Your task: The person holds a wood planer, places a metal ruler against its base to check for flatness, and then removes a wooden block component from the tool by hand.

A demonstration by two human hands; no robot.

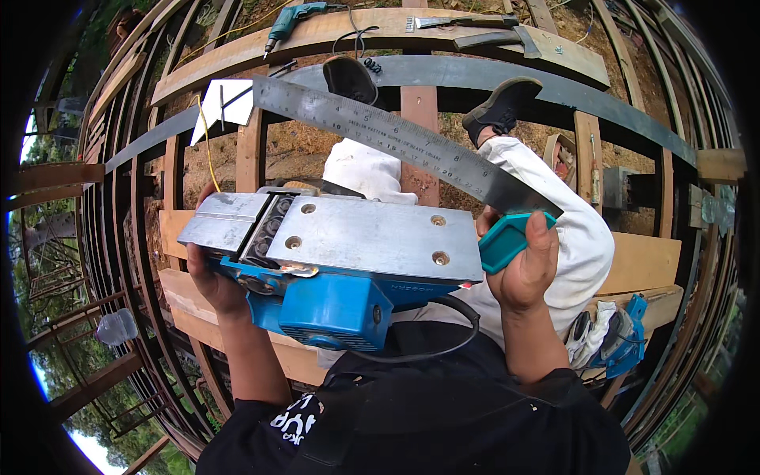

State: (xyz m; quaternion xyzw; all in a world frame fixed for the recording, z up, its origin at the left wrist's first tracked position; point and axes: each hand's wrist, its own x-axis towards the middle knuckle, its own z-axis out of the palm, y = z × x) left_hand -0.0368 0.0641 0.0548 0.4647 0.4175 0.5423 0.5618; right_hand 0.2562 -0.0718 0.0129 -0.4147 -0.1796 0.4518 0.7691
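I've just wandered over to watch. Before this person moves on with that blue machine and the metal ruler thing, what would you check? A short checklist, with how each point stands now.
1. Planer supported: ok; upside down, with the left grip at its front end.
2. Cutter drum covered: not ok; it faces up, exposed.
3. Cutter drum stopped: cannot tell from one still picture.
4. Try square held: ok; the right grip has its green handle.
5. Planer unplugged: cannot tell; its black cord loops out and no plug end shows.
6. Drill out of the way: ok; it lies by the far timber.
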